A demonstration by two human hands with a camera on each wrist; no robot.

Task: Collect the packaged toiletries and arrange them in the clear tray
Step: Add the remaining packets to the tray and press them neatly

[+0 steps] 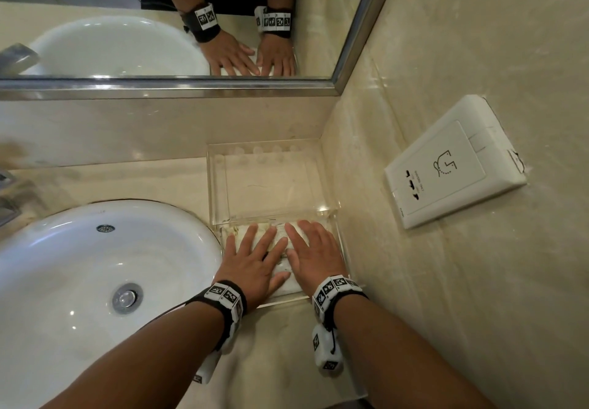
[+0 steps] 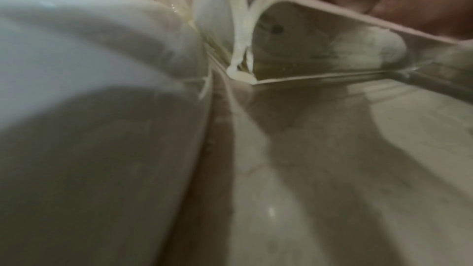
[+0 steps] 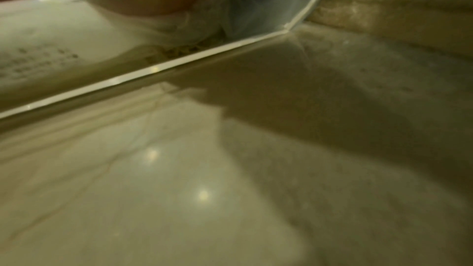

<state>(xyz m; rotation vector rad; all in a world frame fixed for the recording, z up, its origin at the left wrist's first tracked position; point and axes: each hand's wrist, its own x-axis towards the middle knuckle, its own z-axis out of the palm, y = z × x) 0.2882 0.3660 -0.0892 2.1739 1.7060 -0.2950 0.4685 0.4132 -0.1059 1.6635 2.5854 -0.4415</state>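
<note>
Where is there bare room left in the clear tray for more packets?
The far section of the clear tray, between the back wall and the inner divider, shows bare. The near section is crowded: left hand and right hand lie flat on the white packets.

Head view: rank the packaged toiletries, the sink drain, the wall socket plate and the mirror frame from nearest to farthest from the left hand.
1. Packaged toiletries: directly under the left hand, in the clear tray.
2. Sink drain: to the left, in the basin.
3. Wall socket plate: to the right, on the side wall.
4. Mirror frame: farthest, ahead above the counter's back edge.
</note>
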